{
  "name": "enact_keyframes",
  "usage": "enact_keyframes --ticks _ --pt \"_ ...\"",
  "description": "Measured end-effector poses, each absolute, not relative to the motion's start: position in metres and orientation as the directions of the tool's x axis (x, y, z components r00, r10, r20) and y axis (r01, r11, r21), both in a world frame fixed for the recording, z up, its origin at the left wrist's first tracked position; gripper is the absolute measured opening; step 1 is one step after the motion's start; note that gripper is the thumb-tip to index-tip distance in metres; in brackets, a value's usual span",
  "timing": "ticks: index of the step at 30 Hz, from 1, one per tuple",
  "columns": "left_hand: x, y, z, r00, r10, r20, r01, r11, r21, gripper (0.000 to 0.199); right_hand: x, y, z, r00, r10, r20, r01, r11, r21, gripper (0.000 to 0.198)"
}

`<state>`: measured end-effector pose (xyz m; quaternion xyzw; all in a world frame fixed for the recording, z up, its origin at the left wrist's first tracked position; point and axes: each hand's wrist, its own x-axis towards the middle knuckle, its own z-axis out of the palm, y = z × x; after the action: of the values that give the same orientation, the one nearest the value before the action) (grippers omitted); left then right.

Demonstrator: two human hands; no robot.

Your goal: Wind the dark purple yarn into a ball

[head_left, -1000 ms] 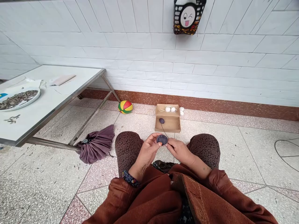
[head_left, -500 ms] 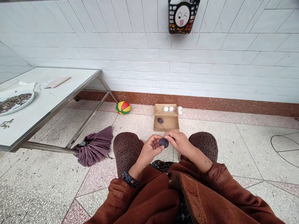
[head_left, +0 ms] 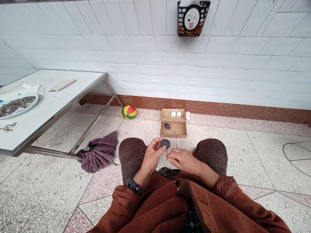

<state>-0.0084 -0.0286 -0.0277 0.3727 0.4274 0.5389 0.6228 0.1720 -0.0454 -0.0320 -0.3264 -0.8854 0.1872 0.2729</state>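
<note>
Between the thumb and fingers of my left hand [head_left: 153, 156] is a dark grey ball of yarn [head_left: 165, 143]. My right hand [head_left: 183, 160], just below and to the right of it, pinches the yarn strand [head_left: 167, 152] that runs down from the ball. A slack length of yarn [head_left: 176, 137] leads from my right hand up into an open cardboard box [head_left: 179, 132] on the floor. In the box lies a second dark grey yarn ball [head_left: 167, 126]. White yarn balls [head_left: 176, 113] rest in its raised lid part, and more white ones [head_left: 188, 114] sit beside it.
A white table [head_left: 58, 105] with metal legs stands at left, bearing a plate [head_left: 36, 101] of dried brown pieces. A folded purple umbrella [head_left: 98, 152] leans by its lower bar. A colourful ball [head_left: 129, 112] lies near the wall. A black basket [head_left: 193, 19] hangs above.
My right hand has moved down from the top of the ball, drawing the strand below it. My left hand has tilted the ball up and slightly left. The strand to the box now hangs slack.
</note>
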Motion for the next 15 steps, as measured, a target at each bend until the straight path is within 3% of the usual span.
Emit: enact_keyframes --ticks 3,6,11,15 --pt "-0.01 -0.029 -0.028 0.084 0.99 -0.114 -0.221 0.13 0.967 0.035 0.175 -0.043 -0.013 -0.625 0.651 0.431 0.449 0.751 -0.484 0.03" --pt "-0.01 -0.032 -0.025 0.176 0.979 -0.106 -0.186 0.139 0.973 0.036 0.179 -0.032 -0.003 -0.534 0.7 0.475 0.482 0.713 -0.509 0.03" --pt "-0.008 -0.037 -0.016 0.331 0.943 -0.043 -0.295 0.146 0.944 0.046 0.181 -0.014 -0.02 -0.336 0.849 0.407 0.579 0.527 -0.622 0.026" --pt "-0.008 -0.037 -0.013 0.32 0.945 -0.066 -0.388 0.194 0.901 0.046 0.176 -0.019 -0.046 -0.34 0.891 0.302 0.567 0.451 -0.69 0.019"
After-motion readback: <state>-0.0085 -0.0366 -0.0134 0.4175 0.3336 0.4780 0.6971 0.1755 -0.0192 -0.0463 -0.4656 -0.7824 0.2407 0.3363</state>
